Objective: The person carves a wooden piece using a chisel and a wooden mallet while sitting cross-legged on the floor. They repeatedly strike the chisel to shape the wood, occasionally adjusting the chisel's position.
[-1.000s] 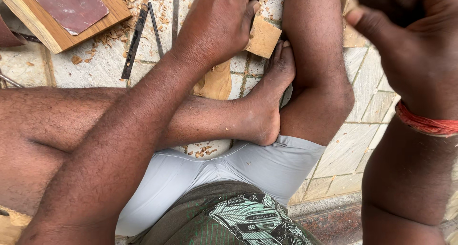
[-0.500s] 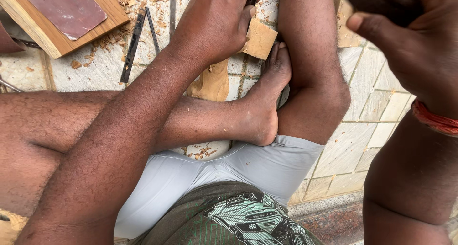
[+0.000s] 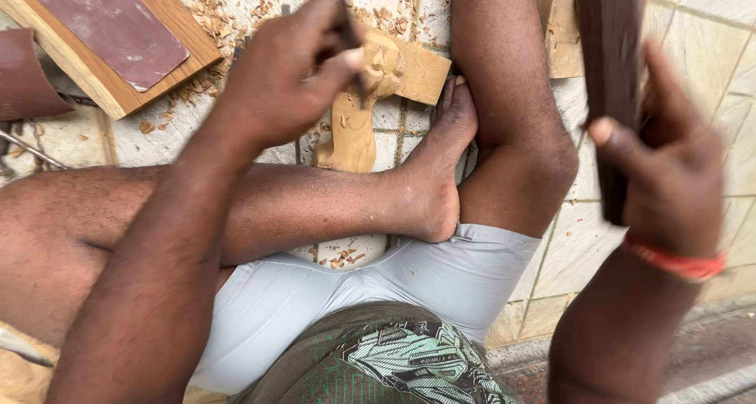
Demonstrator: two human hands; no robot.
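The left hand (image 3: 287, 69) is gripping a thin chisel (image 3: 349, 38) against the wooden carving (image 3: 370, 97). The right hand (image 3: 665, 164) is clutching a dark mallet (image 3: 610, 73).

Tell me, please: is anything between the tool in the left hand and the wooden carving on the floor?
Nothing visible is. The left hand holds a thin dark tool whose tip sits directly against the pale wooden carving. The foot lies beside the carving, not in between.

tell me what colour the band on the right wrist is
Orange-red band on the right hand wrist, clearest in the head view.
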